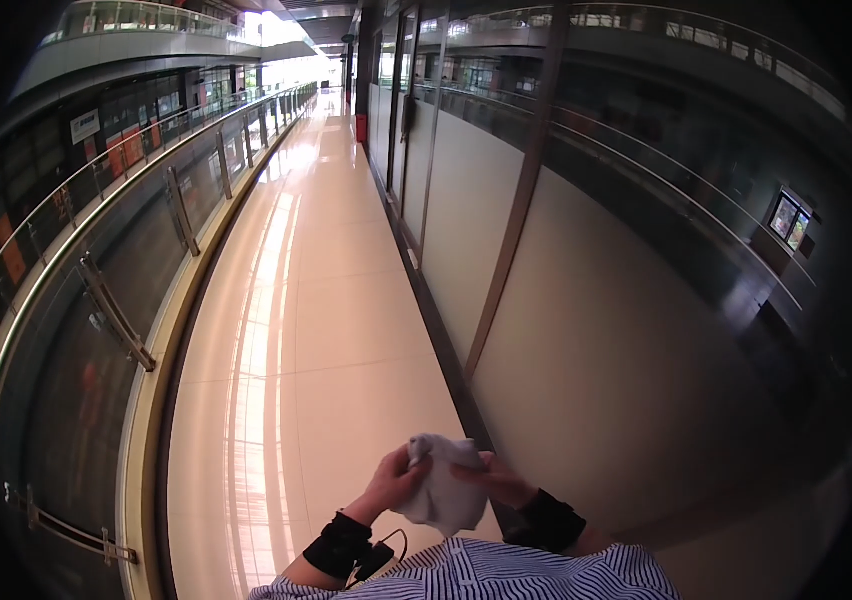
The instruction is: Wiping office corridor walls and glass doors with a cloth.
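Observation:
A pale, bunched cloth (pixel 444 487) is held up in front of my striped shirt, between both hands. My left hand (pixel 394 481) grips its left side, with the thumb lying over the fabric. On the other side, my right hand (pixel 497 478) pinches the upper right part, its thumb on the near face. Most fingers of both hands are hidden behind the cloth. Black bands wrap both wrists, and a thin cable (pixel 398 541) loops beside the left one.
A glossy tiled walkway (pixel 351 300) runs ahead. Along its left goes a glass balustrade with a metal handrail (pixel 73 244). Framed, partly frosted glass panels (pixel 606 337) line the right side, close to my right arm. Farther along stands a red object (pixel 360 128) by the panels.

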Demonstrator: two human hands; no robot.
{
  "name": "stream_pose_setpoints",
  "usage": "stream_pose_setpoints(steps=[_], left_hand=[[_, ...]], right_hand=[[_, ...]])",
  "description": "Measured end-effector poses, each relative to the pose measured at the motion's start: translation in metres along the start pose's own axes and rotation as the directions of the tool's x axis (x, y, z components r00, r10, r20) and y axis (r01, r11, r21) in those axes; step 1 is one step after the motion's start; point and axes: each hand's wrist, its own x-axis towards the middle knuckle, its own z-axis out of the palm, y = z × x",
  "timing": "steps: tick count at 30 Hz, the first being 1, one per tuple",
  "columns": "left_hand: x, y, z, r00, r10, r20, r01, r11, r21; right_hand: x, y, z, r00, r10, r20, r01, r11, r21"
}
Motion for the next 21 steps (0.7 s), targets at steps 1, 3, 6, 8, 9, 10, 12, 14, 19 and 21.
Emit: stream_pose_setpoints(steps=[1, 3, 6, 8, 9, 10, 12, 14, 19, 21], left_hand=[[0.011, -0.002, -0.016, 0.999, -0.02, -0.049, 0.018, 0.999, -0.043], [0.031, -0.002, -0.05, 0.991, -0.041, -0.126, 0.031, 0.996, -0.085], [0.078, 0.004, -0.102, 0.99, -0.03, -0.14, 0.013, 0.993, -0.118], [0.113, 0.0, -0.138, 0.99, -0.025, -0.136, 0.015, 0.997, -0.072], [0.127, -0.003, -0.15, 0.987, -0.013, -0.158, 0.008, 0.999, -0.035], [0.14, -0.006, -0.164, 0.984, 0.0, -0.179, 0.0, 1.0, 0.003], [0.17, -0.003, -0.194, 0.989, -0.007, -0.15, 0.011, 1.0, 0.029], [0.206, 0.006, -0.224, 0.995, -0.041, -0.092, 0.048, 0.996, 0.074], [0.286, 0.009, -0.282, 0.991, -0.083, -0.102, 0.091, 0.993, 0.077], [0.325, 0.008, -0.297, 0.992, -0.094, -0.084, 0.099, 0.994, 0.05]], right_hand=[[0.029, -0.001, -0.001, 0.997, 0.012, 0.079, -0.012, 1.0, 0.007], [0.082, -0.001, 0.001, 0.992, -0.001, 0.13, -0.007, 0.998, 0.059], [0.16, -0.021, -0.001, 0.975, 0.018, 0.22, -0.012, 0.999, -0.029], [0.198, -0.031, 0.001, 0.981, 0.015, 0.192, -0.006, 0.999, -0.049], [0.215, -0.037, 0.002, 0.985, 0.016, 0.17, -0.005, 0.998, -0.067], [0.234, -0.043, 0.004, 0.988, 0.027, 0.149, -0.021, 0.999, -0.041], [0.274, -0.051, -0.002, 0.988, 0.022, 0.155, -0.017, 0.999, -0.033], [0.312, -0.062, -0.013, 0.989, 0.034, 0.143, -0.029, 0.999, -0.036], [0.392, -0.089, -0.037, 0.995, 0.099, 0.015, -0.1, 0.995, 0.028], [0.422, -0.087, -0.056, 0.993, 0.114, -0.042, -0.112, 0.993, 0.036]])
